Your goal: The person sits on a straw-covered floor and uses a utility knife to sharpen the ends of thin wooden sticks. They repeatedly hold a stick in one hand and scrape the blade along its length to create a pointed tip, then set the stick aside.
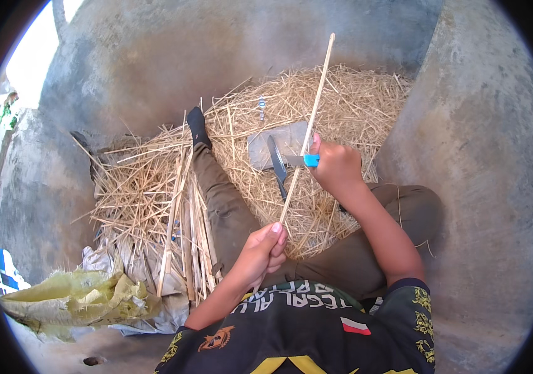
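A long, pale strip of split wood or bamboo (320,90) slants up and away in front of me. My left hand (261,250) is closed around its near end. In my right hand (339,165) is a knife with a blue handle (311,161); its short grey blade points left and meets the strip about midway. The right thumb is raised beside the strip. Behind the strip, a dark-handled knife with a row of holes in its blade (276,158) lies partly on a flat grey slab (260,148).
Thin shavings (366,100) cover the floor ahead. Longer strips (188,237) are piled left of my outstretched leg (223,193). A yellowish woven sack (86,296) lies at the lower left. A small wristwatch-like object (261,108) rests on the shavings. Concrete walls (478,143) enclose the space.
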`<state>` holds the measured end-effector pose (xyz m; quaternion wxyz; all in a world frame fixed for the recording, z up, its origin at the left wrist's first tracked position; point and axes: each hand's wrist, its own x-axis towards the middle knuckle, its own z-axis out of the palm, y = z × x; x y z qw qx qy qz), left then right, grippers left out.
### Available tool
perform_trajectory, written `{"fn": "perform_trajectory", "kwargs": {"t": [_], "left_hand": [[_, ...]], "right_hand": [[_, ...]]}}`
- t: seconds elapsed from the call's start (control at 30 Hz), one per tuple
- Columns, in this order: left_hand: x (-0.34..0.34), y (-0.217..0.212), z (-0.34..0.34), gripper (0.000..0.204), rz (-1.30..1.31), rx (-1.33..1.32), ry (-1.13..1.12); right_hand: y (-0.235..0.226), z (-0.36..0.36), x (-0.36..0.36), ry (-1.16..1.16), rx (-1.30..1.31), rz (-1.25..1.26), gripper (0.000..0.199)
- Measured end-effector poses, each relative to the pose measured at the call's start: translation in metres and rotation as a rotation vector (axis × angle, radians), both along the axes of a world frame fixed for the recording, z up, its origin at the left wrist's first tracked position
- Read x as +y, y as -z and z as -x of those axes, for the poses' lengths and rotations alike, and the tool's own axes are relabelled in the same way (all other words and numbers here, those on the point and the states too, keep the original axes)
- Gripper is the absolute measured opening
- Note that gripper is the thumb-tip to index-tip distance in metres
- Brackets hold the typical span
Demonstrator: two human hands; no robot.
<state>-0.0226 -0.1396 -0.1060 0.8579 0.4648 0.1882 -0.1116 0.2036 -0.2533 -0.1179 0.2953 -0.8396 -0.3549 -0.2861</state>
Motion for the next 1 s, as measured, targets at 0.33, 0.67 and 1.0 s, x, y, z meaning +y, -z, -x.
{"fn": "perform_trajectory", "kwargs": {"t": [0.33,0.67,1.0], "left_hand": [[-0.004,-0.001,0.004,0.035,0.063,-0.018,0.051],[-0.011,0.001,0.012,0.035,0.038,-0.016,0.109],[-0.01,0.001,0.018,0.035,-0.057,-0.011,0.153]], "right_hand": [[-0.028,-0.024,-0.013,0.147,0.056,0.002,0.05],[-0.081,-0.099,-0.05,0.479,0.055,0.069,0.051],[-0.129,-0.162,-0.08,0.725,0.132,0.099,0.041]]}}
